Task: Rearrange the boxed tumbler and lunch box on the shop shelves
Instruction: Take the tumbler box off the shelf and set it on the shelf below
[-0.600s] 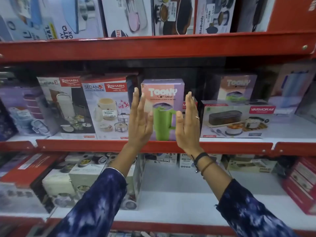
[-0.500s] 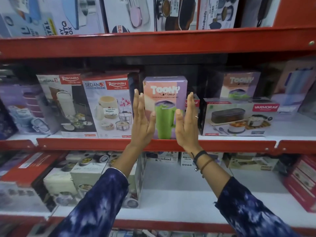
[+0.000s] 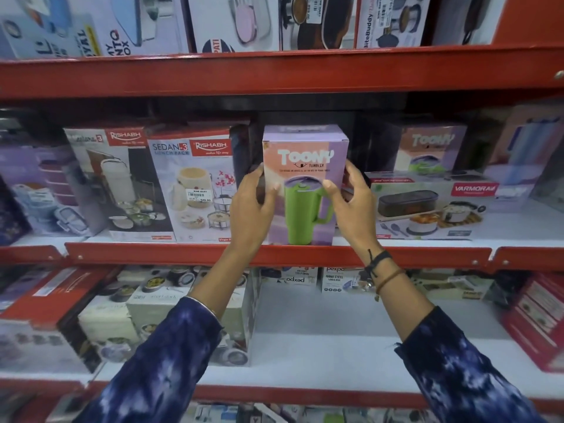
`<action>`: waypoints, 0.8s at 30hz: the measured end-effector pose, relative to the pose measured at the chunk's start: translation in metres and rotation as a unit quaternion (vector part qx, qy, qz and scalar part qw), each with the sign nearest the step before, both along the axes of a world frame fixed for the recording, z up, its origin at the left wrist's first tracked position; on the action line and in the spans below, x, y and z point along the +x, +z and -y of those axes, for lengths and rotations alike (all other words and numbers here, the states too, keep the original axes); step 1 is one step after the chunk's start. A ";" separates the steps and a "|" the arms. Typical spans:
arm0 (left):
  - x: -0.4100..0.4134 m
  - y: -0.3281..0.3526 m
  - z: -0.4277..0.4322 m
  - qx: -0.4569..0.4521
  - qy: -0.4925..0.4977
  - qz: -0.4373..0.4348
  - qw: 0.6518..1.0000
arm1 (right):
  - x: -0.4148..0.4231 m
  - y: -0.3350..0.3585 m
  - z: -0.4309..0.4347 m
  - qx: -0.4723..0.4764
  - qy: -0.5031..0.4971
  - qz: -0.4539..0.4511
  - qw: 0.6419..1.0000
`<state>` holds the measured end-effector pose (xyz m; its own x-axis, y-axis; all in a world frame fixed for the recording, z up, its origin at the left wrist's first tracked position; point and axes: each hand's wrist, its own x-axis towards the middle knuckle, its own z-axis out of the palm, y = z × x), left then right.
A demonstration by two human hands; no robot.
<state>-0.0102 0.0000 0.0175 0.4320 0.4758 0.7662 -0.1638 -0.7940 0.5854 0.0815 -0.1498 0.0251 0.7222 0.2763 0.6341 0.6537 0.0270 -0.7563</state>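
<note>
The Toony tumbler box (image 3: pixel 305 157), pink and lilac with a green mug pictured, stands upright at the front of the middle shelf (image 3: pixel 427 254). My left hand (image 3: pixel 251 206) grips its left edge, thumb on the front face. My right hand (image 3: pixel 354 203) grips its right edge the same way. To the right lies the flat Varmora lunch box carton (image 3: pixel 433 206), with a second Toony box (image 3: pixel 430 148) standing behind it. Both hands are well left of the lunch box.
Two Rishabh lunch pack boxes (image 3: pixel 195 187) stand just left of the tumbler box, nearly touching my left hand. More cartons fill the top shelf and the left of the lower shelf (image 3: pixel 335 346). Red boxes (image 3: pixel 537 319) sit at the lower right.
My hands were flat and open in front of the tumbler box; now they have closed on its two sides. The camera has come closer to the shelf.
</note>
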 end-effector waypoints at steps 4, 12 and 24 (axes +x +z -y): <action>-0.014 0.007 0.023 0.009 -0.021 0.047 0.999 | -0.012 0.005 0.023 0.046 0.014 0.021 0.999; -0.044 0.010 0.094 0.002 -0.047 0.074 0.996 | -0.028 -0.009 0.092 0.106 -0.027 0.048 0.993; -0.047 -0.102 0.160 -0.046 -0.087 -0.074 0.992 | -0.028 -0.126 0.182 0.029 -0.025 -0.048 0.998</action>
